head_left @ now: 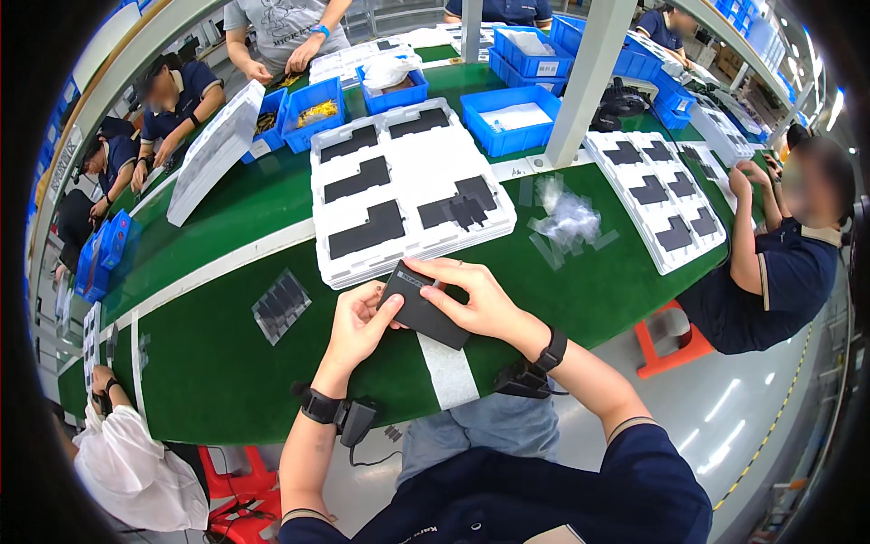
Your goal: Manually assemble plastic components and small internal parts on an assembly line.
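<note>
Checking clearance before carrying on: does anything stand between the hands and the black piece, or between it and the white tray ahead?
The left hand and right hand both touch the black piece, nothing between. Toward the white tray, only the right hand's fingers show, at the piece's far edge.

The left forearm point(306, 458) rises steeply from the lower edge, while the right forearm point(594, 381) slants up and leftward from the right. The two hands meet near the middle, close together in a shared grip. The left hand point(355, 325) has its thumb point(391, 309) pointing up and to the right, its fingers curled (partly hidden underneath). The right hand point(480, 299) lies palm down, its fingers point(446, 269) stretched leftward, its thumb point(440, 297) bent below them
</note>
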### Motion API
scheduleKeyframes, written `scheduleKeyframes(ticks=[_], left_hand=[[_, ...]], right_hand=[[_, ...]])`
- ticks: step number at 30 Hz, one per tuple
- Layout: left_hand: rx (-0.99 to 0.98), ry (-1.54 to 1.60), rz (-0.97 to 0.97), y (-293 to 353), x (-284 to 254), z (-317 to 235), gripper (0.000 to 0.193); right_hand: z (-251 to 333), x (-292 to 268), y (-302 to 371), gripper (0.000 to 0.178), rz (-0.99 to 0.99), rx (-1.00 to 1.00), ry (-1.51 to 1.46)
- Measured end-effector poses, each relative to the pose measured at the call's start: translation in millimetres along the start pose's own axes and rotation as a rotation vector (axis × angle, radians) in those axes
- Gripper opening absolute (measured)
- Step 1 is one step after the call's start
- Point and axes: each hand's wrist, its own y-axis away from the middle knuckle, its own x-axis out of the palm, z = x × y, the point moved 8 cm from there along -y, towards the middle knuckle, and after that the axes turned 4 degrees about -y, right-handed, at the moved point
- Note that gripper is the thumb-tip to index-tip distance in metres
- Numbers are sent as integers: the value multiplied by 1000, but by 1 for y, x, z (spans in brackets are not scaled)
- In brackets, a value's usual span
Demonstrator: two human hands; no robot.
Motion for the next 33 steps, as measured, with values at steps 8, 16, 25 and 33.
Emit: scheduleKeyframes(ticks=[8,16,25,33], left_hand=[[-19,-8,21,2,2,3,15],[-14,-17,-25,2,0,0,16],[52,2,-25,1,0,-6,12],[78,-77,14,3,4,-10,11]], right_hand=[[-6,11,1,43,122,93,-97],[-19,-3,7,35,-23,157,-76],[-40,4,9,22,-38,382,-710],[-54,23,18,29,80,592,-763]])
